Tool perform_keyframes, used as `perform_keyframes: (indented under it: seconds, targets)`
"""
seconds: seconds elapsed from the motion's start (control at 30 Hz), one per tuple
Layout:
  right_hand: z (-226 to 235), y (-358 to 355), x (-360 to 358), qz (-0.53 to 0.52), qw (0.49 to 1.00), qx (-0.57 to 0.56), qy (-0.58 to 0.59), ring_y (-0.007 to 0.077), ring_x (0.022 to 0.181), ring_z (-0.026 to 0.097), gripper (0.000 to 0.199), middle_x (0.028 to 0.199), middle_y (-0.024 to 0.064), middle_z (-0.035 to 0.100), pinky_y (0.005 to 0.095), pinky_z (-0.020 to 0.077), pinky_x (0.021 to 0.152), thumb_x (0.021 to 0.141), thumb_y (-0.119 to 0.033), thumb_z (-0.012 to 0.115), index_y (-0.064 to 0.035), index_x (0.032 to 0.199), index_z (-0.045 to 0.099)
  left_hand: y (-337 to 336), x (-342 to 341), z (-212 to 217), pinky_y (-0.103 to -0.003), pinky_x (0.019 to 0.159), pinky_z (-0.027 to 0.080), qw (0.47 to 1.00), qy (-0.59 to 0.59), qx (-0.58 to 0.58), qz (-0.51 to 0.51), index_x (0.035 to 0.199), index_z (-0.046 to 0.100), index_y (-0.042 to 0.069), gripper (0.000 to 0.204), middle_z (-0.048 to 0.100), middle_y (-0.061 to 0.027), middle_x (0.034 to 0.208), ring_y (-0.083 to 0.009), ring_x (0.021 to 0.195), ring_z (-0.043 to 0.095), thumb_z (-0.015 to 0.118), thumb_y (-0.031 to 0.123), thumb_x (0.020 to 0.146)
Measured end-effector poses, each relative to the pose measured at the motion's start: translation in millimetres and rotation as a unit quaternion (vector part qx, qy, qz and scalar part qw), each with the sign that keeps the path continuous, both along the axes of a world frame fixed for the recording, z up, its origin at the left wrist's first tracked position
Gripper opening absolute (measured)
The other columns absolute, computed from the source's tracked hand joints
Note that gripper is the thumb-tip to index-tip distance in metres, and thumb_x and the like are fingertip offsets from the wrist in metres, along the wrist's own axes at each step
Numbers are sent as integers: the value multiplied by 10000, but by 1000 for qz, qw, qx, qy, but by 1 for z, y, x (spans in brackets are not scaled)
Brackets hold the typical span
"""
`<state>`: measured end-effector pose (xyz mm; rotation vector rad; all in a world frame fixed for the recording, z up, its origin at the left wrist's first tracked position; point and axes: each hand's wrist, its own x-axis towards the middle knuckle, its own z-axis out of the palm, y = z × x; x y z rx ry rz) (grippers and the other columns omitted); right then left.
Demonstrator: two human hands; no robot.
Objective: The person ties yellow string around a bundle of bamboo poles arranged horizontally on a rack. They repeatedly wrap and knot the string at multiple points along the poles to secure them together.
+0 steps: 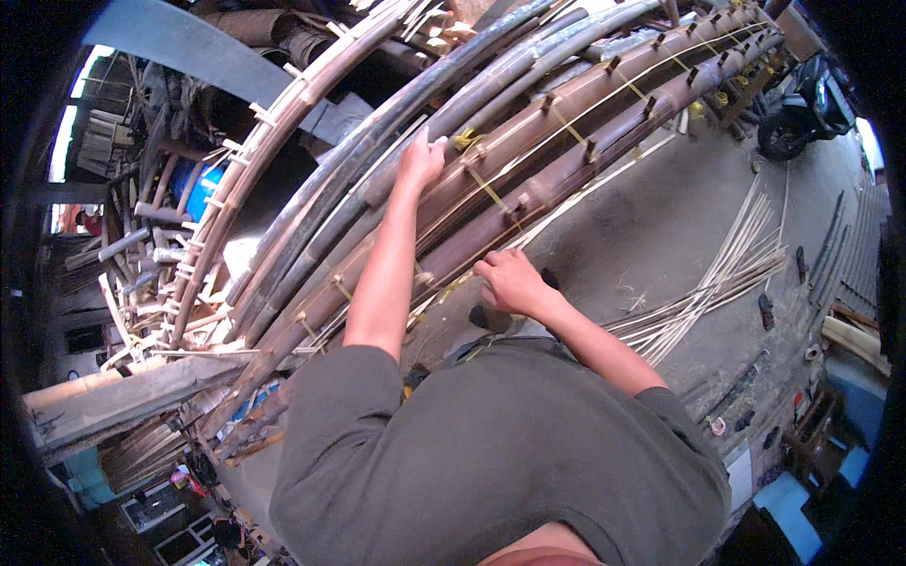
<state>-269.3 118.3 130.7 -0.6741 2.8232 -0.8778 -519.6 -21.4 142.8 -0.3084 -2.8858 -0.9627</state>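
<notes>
Two long brown bamboo poles, a far pole [527, 130] and a near pole [555, 190], run side by side before me with short pegs standing along them. Yellow strips [563, 121] cross between the two. My left hand [422, 161] reaches over the poles, its fingers curled, beside a yellow tie [465, 140]; what it grips, if anything, is hidden. Just on my side of the near pole is my right hand [512, 280], fingers bent together. Anything inside them is too small to make out.
Behind lie several curved dark poles [491, 71] and a pegged pole [247, 156] at left. Split bamboo strips [722, 269] are heaped on the floor [651, 222] at right. A motorcycle [802, 113] stands at far right, and a concrete beam [142, 401] at left.
</notes>
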Motion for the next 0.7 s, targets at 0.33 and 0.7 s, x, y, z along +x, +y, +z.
perform_keyframes:
  seconds: [0.33,0.7]
  targets:
    - [-3,-145,0,-378,475,-784,-129,169,844,621,196,909,45,645,333,498,807,975,-207,461,-56,1010,580,-119,181,17,-536,800,469,982,-153,-105,-31,1084,540,100,298,668,-216,944,-440,919,624,576,311,877]
    - [25,-145,-157,-98,993,-58,11,224,776,595,571,819,135,648,427,454,750,935,-557,446,-51,873,702,-134,174,-6,-494,793,476,991,-101,53,-70,1078,648,101,370,657,-214,982,-430,939,611,433,384,975]
